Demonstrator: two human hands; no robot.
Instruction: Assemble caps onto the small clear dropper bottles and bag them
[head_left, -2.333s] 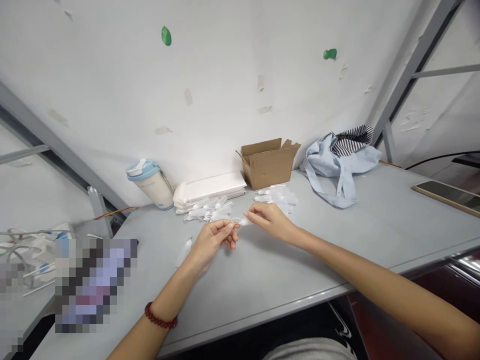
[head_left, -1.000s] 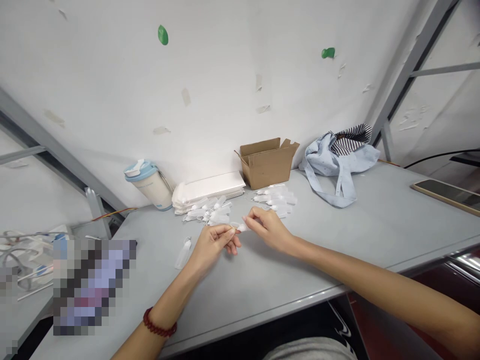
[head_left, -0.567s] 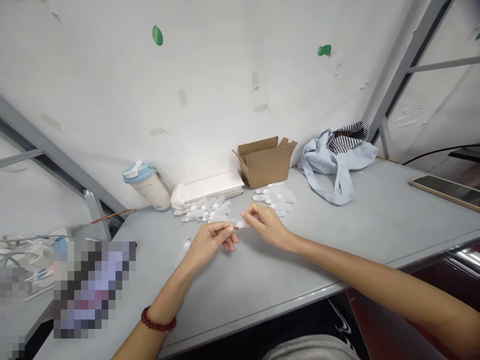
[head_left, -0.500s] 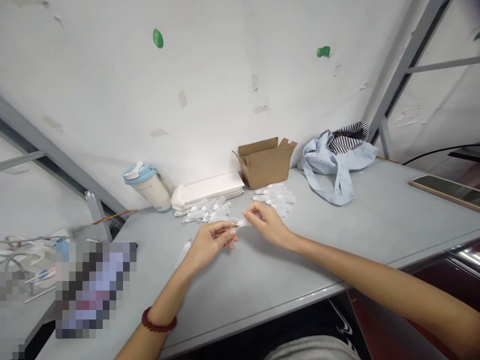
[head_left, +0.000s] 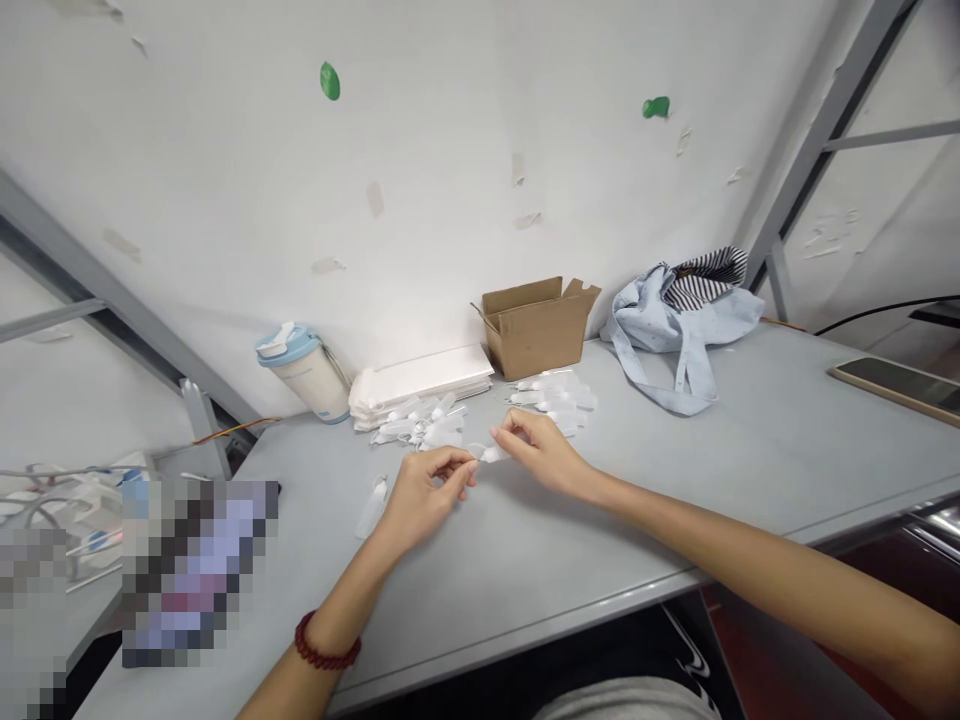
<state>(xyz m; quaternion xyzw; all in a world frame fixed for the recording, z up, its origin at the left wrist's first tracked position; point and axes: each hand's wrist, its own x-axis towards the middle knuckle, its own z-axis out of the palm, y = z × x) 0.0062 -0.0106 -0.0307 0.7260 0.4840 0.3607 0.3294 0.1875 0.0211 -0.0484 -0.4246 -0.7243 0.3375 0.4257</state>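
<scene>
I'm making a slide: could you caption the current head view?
Right hand holds a small white piece, left hand at its tip; behind, an open cardboard box.

I see white wall (head_left: pixel 442 130) behind grey desk (head_left: pixel 765 430), dotted with tape scraps (head_left: pixel 375 199) and two green patches (head_left: pixel 330 81). Grey metal beams (head_left: pixel 817 145) slant at both sides, thin crossbars (head_left: pixel 892 137) attached. Light soft, even. Dark red surface (head_left: pixel 761 650) lower right; I can't tell if floor.

White bottle (head_left: pixel 493 454) in right hand (head_left: pixel 546 455)
</scene>
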